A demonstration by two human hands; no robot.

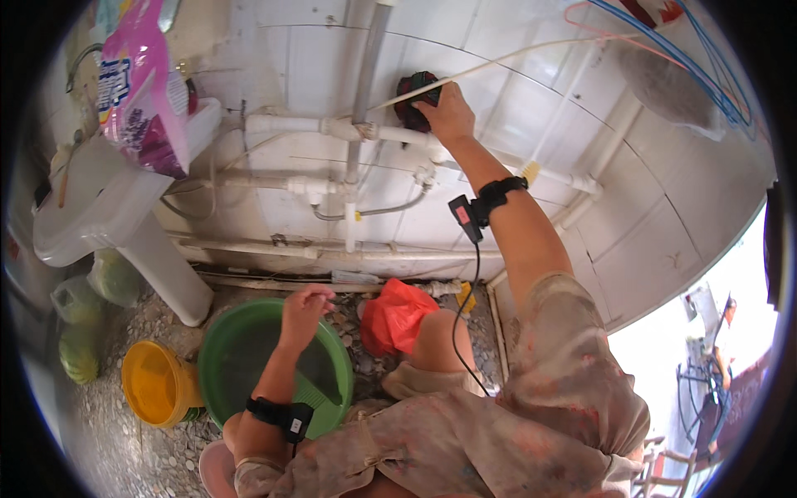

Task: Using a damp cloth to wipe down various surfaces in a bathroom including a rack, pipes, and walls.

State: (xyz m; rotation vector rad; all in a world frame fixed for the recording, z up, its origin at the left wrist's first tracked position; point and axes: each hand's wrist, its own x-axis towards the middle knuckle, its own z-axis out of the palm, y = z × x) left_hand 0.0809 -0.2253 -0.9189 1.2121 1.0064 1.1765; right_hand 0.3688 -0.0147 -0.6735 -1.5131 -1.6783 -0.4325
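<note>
High on the tiled wall, my right hand (451, 114) reaches up and is closed on a dark red-and-black bundle (418, 98). The bundle rests against the wall just above a white pipe; its exact kind does not show. Below on the left, my left hand (305, 314) hovers over a green basin (207, 332). Its fingers are loosely bent and apart, with nothing visible in them. Greyish water (249, 349) stands in the basin, and a green ribbed washboard (318, 405) leans at its near right side.
White pipes (286, 124) and a grey upright pipe (371, 75) run along the wall. A white pedestal sink (100, 216) carries a purple pouch (143, 91). A yellow bucket (154, 383) stands beside the basin; a red plastic bag (397, 314) lies by my knee. Bagged green produce (79, 353) sits left.
</note>
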